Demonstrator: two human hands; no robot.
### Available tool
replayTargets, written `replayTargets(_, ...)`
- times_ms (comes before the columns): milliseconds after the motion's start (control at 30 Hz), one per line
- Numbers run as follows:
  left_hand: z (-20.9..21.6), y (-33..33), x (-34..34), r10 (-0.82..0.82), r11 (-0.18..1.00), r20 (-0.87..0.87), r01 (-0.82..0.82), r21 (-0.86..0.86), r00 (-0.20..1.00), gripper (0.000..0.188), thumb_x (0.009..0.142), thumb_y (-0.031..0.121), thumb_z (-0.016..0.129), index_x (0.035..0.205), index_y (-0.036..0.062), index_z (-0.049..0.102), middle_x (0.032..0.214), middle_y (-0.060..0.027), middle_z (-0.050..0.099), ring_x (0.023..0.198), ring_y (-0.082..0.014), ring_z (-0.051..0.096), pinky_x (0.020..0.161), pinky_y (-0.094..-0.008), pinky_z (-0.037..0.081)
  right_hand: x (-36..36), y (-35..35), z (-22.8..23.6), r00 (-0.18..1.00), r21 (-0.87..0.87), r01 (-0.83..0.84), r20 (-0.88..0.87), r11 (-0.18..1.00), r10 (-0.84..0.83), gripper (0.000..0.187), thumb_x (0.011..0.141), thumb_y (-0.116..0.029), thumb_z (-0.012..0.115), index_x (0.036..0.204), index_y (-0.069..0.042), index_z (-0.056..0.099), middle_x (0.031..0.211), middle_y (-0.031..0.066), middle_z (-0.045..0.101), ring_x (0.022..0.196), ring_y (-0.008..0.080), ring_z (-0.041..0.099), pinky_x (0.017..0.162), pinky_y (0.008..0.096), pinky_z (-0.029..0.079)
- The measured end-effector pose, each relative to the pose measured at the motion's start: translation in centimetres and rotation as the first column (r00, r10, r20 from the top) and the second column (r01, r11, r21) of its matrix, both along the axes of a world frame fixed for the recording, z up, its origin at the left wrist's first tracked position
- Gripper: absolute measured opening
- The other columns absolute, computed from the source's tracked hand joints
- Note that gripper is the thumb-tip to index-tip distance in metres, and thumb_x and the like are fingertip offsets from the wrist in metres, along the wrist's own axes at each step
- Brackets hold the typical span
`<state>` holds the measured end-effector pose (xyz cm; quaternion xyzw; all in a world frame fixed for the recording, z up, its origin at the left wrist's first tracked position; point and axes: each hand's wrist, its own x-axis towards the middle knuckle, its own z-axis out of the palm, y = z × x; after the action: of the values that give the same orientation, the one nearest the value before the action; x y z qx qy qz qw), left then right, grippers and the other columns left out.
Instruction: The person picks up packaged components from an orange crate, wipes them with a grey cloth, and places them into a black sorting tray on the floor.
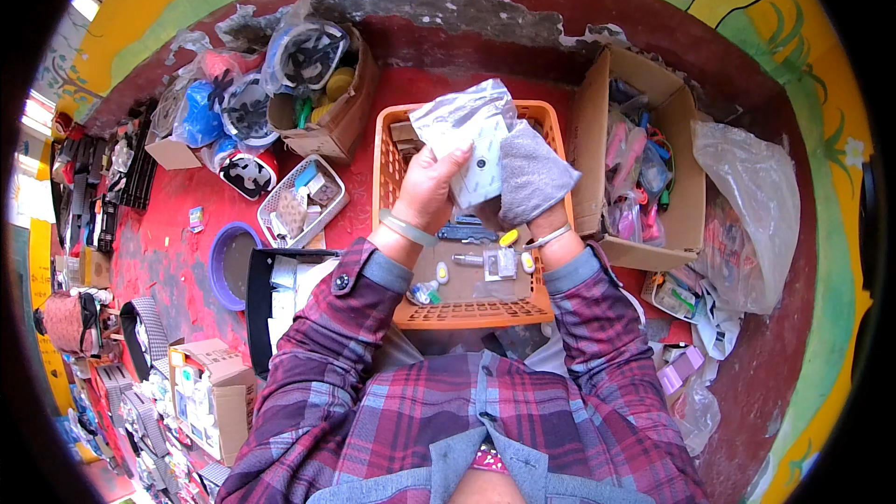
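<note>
Plaid shirt [439,401]: nearest, below both grips.
Left grip [429,189]: thumb and fingers closed on clear packet [487,145].
Clear packet: between the grips; wiping looks under way, completion unclear.
Orange basket [471,319]: beneath the grips; loose pieces [499,264] inside perhaps remain.
Right grip [551,221]: under gray cloth [539,173] at the packet; finger closure hidden, cannot tell.

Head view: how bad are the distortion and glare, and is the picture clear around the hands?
Head view: the painted wall bends into an arc, with black corners; a bright patch at the upper-left rim looks washed out. Head view, centre: the plastic packet in the left hand shows pale glare, while the grey cloth looks reasonably sharp.
</note>
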<state>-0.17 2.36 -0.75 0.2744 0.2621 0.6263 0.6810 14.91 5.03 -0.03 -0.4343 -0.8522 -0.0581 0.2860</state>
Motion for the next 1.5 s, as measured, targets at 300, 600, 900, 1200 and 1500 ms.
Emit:
replayTargets(300,0.8,-1.0,0.8,-0.04,0.998,0.074,0.043,-0.036,0.996,0.033,0.09,0.011,0.057,0.122,0.0024,0.051,0.114,-0.0058,0.06,0.103,-0.0167,0.058,0.09,-0.0323,0.047,0.3,0.7,1.3,0.895,0.008,0.276,0.362,0.961,-0.26,0.027,0.08,-0.019,0.056,0.101,-0.003,0.063,0.096,0.0135,0.061,0.087,0.0261,0.06,0.08,0.0424,0.046)
replayTargets(600,0.9,-1.0,1.3,0.014,0.999,0.091,-0.01,-0.042,0.996,0.032,0.091,0.01,0.056,0.121,0.0007,0.051,0.114,-0.0073,0.06,0.101,-0.0176,0.059,0.089,-0.032,0.047,2.3,1.6,-3.6,0.983,-0.055,0.156,0.106,0.986,-0.15,0.043,0.086,-0.025,0.053,0.126,-0.009,0.052,0.125,0.0128,0.055,0.112,0.0243,0.054,0.096,0.0358,0.042)
replayTargets(900,0.4,1.3,-2.4,0.253,0.967,0.266,-0.248,-0.053,0.93,0.04,0.094,0.016,0.05,0.13,0.0025,0.042,0.126,-0.0113,0.053,0.116,-0.0273,0.052,0.1,-0.0443,0.041,4.1,3.2,3.3,0.931,-0.073,0.296,0.247,0.952,-0.27,0.01,0.061,-0.018,0.066,0.068,-0.011,0.065,0.066,0.0097,0.06,0.065,0.0244,0.062,0.058,0.0335,0.048)
replayTargets(1200,0.0,-0.3,3.6,0.17,0.98,0.078,-0.177,0.09,0.982,0.038,0.094,0.021,0.052,0.127,0.0036,0.047,0.124,-0.0069,0.052,0.116,-0.0178,0.049,0.1,-0.033,0.038,-3.2,0.0,-2.4,0.048,-0.27,-0.719,-0.939,0.641,-0.341,0.029,0.097,-0.027,0.041,0.116,-0.007,0.051,0.117,0.0067,0.056,0.106,0.0173,0.055,0.093,0.0311,0.044)
replayTargets(1500,-0.9,-0.6,2.2,-0.049,0.994,-0.051,0.053,0.097,0.998,0.063,0.09,0.035,0.057,0.14,0.0033,0.033,0.137,-0.0114,0.041,0.127,-0.0206,0.038,0.107,-0.0343,0.028,3.8,5.4,-5.9,0.924,-0.483,0.101,-0.278,0.869,-0.262,0.012,0.085,-0.011,0.049,0.088,-0.006,0.059,0.081,0.0068,0.064,0.073,0.0195,0.063,0.066,0.0317,0.051)
